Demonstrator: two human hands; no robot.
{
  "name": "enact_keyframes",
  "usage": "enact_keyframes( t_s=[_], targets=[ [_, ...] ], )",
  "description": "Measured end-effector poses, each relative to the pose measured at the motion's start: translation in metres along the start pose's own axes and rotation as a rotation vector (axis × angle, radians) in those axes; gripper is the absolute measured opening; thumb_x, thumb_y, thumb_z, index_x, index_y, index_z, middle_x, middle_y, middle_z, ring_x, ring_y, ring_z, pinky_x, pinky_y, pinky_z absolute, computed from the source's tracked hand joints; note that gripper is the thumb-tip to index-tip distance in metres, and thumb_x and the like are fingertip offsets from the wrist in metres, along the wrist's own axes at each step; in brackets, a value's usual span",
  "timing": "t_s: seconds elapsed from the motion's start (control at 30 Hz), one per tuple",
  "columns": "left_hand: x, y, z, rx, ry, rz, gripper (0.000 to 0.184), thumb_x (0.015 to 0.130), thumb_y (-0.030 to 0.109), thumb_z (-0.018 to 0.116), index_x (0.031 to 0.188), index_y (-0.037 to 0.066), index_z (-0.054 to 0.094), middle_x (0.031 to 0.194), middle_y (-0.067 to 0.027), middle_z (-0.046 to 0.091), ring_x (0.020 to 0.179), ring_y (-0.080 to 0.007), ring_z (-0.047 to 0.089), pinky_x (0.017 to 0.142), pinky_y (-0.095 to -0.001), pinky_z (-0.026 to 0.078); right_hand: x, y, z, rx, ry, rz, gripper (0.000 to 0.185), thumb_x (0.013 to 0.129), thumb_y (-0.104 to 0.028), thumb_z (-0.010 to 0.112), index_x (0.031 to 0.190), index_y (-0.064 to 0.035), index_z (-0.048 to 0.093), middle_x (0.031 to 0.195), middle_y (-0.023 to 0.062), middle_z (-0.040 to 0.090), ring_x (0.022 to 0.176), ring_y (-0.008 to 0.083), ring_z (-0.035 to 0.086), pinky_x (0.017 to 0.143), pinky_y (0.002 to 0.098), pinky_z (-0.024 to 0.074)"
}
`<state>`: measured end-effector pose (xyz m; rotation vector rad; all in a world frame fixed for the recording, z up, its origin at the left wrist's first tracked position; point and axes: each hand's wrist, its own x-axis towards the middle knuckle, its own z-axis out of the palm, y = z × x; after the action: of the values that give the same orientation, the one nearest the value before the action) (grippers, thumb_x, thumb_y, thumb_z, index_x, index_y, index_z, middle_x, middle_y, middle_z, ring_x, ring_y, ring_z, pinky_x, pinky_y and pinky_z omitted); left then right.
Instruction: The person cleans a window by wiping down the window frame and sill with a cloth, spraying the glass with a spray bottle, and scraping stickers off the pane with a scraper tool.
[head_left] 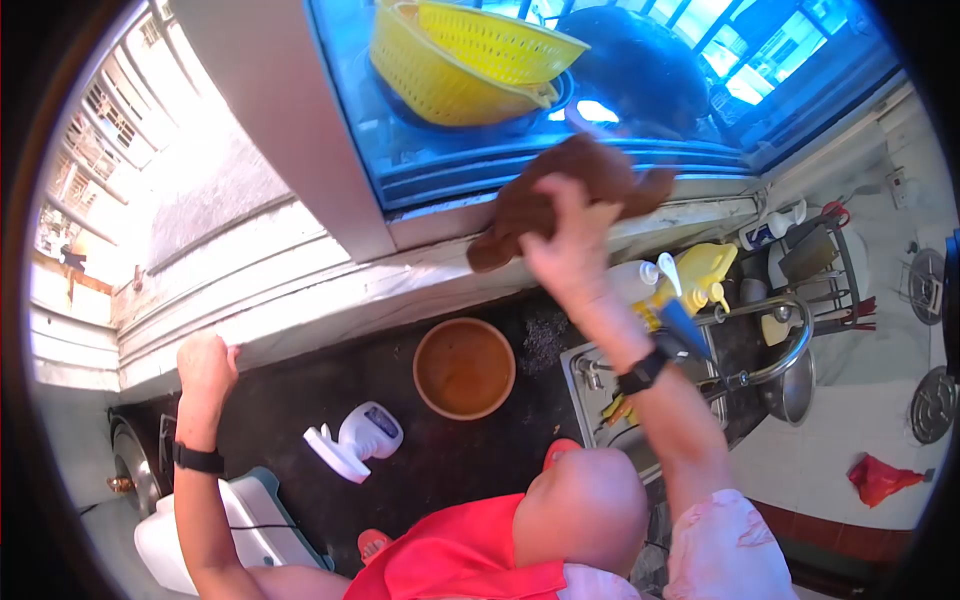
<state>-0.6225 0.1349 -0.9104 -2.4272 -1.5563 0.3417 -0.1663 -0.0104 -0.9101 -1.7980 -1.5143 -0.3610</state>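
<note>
The right hand (578, 250) has its fingers part-spread and bent over a bunched brown cloth (535, 205) — holding it against the lower edge of the blue-tinted window (440, 165). The left hand (205, 368) is curled into a fist at the white ledge (270, 325), far left; I cannot tell whether it grips the edge. Nearer, on the dark counter (270, 385), a brown bowl (465, 370) stands between the hands — a white spray bottle (370, 430) lies to its left, the sink (588, 385) to its right.
</note>
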Motion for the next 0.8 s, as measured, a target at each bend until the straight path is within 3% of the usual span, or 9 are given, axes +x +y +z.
enact_keyframes(
  t_s=[0.23, 0.3, 0.37, 0.43, 0.5, 0.53, 0.63, 0.73, 0.8],
  targets=[
    [0.004, -0.014, 0.02, 0.005, 0.034, 0.025, 0.027, 0.076, 0.02, 0.074, 0.067, -0.002, 0.062, 0.075, -0.0218, 0.062, 0.077, -0.0402, 0.061, 0.07, -0.0477, 0.047, 0.035, -0.021, -0.001, -0.055, -0.208, -0.662, 0.019, 0.071, -0.022, 0.069, 0.089, -0.0278, 0.071, 0.104, 0.0066, 0.054, 0.094, 0.0314, 0.056, 0.072, 0.0376, 0.0513],
    [-0.002, -0.019, 0.023, -0.008, 0.108, 0.07, 0.027, 0.075, 0.022, 0.075, 0.068, -0.002, 0.063, 0.074, -0.0213, 0.062, 0.076, -0.0395, 0.062, 0.068, -0.047, 0.048, 0.036, 0.022, -0.034, -0.15, -0.277, -0.542, 0.013, 0.074, -0.023, 0.068, 0.086, -0.0205, 0.07, 0.108, 0.004, 0.055, 0.095, 0.0296, 0.059, 0.068, 0.0348, 0.0557],
    [0.0, -0.019, 0.025, -0.012, 0.155, 0.082, 0.027, 0.075, 0.022, 0.075, 0.068, -0.002, 0.064, 0.073, -0.021, 0.062, 0.075, -0.0389, 0.062, 0.067, -0.0467, 0.048, 0.025, 0.089, -0.071, -0.373, -0.273, -0.303, 0.023, 0.062, -0.02, 0.079, 0.085, -0.021, 0.074, 0.106, 0.01, 0.058, 0.098, 0.0318, 0.059, 0.079, 0.0419, 0.0513],
    [-0.002, -0.013, 0.025, -0.005, 0.184, 0.065, 0.025, 0.074, 0.021, 0.075, 0.066, -0.001, 0.065, 0.072, -0.0209, 0.062, 0.074, -0.0386, 0.062, 0.066, -0.0467, 0.048, 0.023, 0.158, -0.104, -0.526, -0.152, -0.009, 0.021, 0.061, -0.007, 0.073, 0.081, -0.0143, 0.074, 0.105, 0.0186, 0.062, 0.1, 0.0353, 0.059, 0.084, 0.0431, 0.0498],
    [0.004, -0.01, 0.013, -0.012, 0.06, 0.057, 0.025, 0.072, 0.02, 0.076, 0.062, 0.0, 0.065, 0.069, -0.0206, 0.062, 0.072, -0.0387, 0.062, 0.065, -0.0467, 0.048, 0.022, 0.251, -0.123, -0.443, 0.129, 0.391, 0.019, 0.062, -0.003, 0.063, 0.081, -0.0078, 0.066, 0.08, 0.0155, 0.065, 0.089, 0.0324, 0.062, 0.078, 0.0412, 0.0504],
    [0.011, -0.009, 0.005, -0.017, 0.013, 0.054, 0.024, 0.072, 0.02, 0.076, 0.061, 0.001, 0.065, 0.068, -0.0204, 0.061, 0.07, -0.0388, 0.062, 0.065, -0.0467, 0.048, 0.032, 0.273, -0.133, -0.055, 0.166, 0.716, 0.019, 0.062, -0.003, 0.062, 0.08, -0.0056, 0.061, 0.076, 0.0098, 0.061, 0.082, 0.0253, 0.06, 0.075, 0.0391, 0.0491],
    [0.011, -0.013, 0.006, 0.003, 0.107, 0.155, 0.025, 0.068, 0.02, 0.078, 0.057, 0.002, 0.065, 0.064, -0.0199, 0.061, 0.067, -0.039, 0.062, 0.063, -0.0467, 0.049, 0.038, 0.262, -0.108, 0.233, 0.363, 0.693, 0.018, 0.061, -0.002, 0.061, 0.079, -0.0044, 0.058, 0.078, 0.0073, 0.056, 0.078, 0.0206, 0.056, 0.074, 0.0357, 0.0467],
    [0.024, -0.016, 0.002, 0.025, -0.049, 0.082, 0.029, 0.063, 0.026, 0.083, 0.057, 0.003, 0.066, 0.063, -0.0182, 0.062, 0.066, -0.0367, 0.063, 0.064, -0.0447, 0.05, 0.05, 0.12, -0.08, 0.163, 0.445, 0.347, 0.028, 0.057, 0.003, 0.057, 0.082, -0.0084, 0.05, 0.079, 0.0009, 0.048, 0.079, 0.0164, 0.048, 0.075, 0.0276, 0.0411],
    [0.036, -0.005, -0.019, -0.029, -0.182, 0.024, 0.031, 0.062, 0.031, 0.084, 0.059, 0.005, 0.068, 0.063, -0.0168, 0.064, 0.066, -0.0349, 0.064, 0.063, -0.0422, 0.051, 0.048, 0.056, -0.057, 0.285, 0.305, 0.087, 0.029, 0.058, -0.006, 0.064, 0.085, -0.0097, 0.056, 0.09, 0.0059, 0.054, 0.088, 0.023, 0.051, 0.085, 0.0343, 0.0412]
  ],
)
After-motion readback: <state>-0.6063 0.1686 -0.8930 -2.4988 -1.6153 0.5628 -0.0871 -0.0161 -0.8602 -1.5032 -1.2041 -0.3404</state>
